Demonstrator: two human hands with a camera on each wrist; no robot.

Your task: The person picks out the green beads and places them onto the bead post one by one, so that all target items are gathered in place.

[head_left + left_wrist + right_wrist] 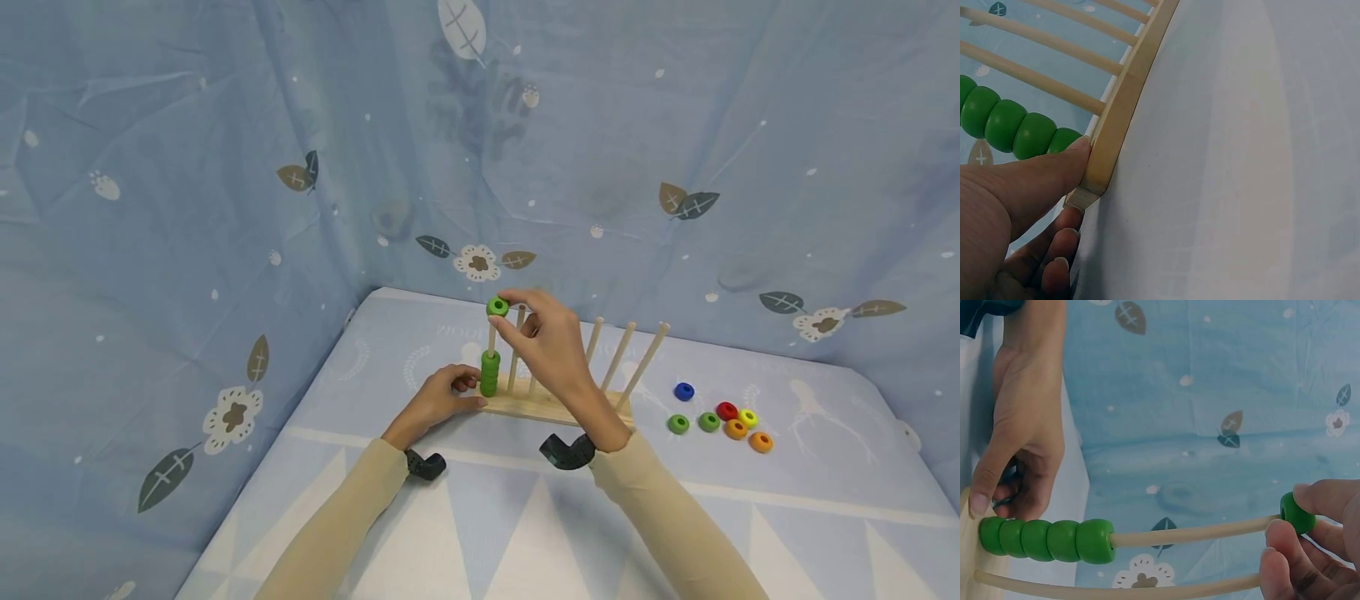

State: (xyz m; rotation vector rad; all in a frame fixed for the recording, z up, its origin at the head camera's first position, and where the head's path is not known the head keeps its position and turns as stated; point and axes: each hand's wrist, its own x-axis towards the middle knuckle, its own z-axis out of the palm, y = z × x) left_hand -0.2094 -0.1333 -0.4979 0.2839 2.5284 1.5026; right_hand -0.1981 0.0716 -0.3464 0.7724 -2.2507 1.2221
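My right hand [553, 342] pinches a green bead [497, 307] between thumb and fingers, at the tip of the leftmost wooden peg. In the right wrist view that bead [1298, 515] meets the peg's end. Lower on the same peg sits a stack of several green beads [489, 374], resting down at the base. My left hand [437, 400] grips the left end of the wooden base [551, 408]; the left wrist view has its thumb [1054, 172] on top and fingertips at the end face. Part of the rack is hidden behind the right hand.
Several other upright pegs [643, 367] rise from the base. On the table to the right lie loose beads: a blue bead [684, 391], a red bead [726, 411], a yellow bead [747, 418], two green and two orange. Patterned blue cloth [600, 167] hangs behind.
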